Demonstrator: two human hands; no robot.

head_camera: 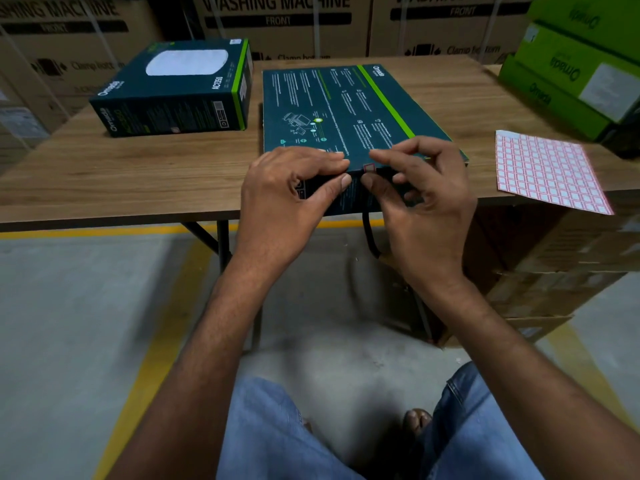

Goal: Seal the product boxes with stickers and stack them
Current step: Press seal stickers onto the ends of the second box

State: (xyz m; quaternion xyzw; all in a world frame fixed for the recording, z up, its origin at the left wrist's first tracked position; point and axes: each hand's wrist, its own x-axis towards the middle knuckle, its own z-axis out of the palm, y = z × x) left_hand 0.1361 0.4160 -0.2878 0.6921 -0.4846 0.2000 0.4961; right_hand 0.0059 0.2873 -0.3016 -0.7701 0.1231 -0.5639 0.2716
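A dark teal product box (339,109) with a green stripe lies flat at the table's near edge, printed back face up. A small red-bordered sticker (369,168) sits folded over its near top edge. My left hand (287,199) grips that near edge, fingers on top and thumb on the front face. My right hand (419,195) pinches the edge at the sticker with forefinger above and thumb below. A second teal box (173,91) showing a white device picture lies at the back left. A sheet of red-bordered stickers (543,171) lies to the right.
The wooden table (138,174) has bare room at front left. Green boxes (571,67) are stacked at the far right. Large washing machine cartons (284,22) stand behind the table. Brown cartons (554,271) sit under the table's right side. My knees are below.
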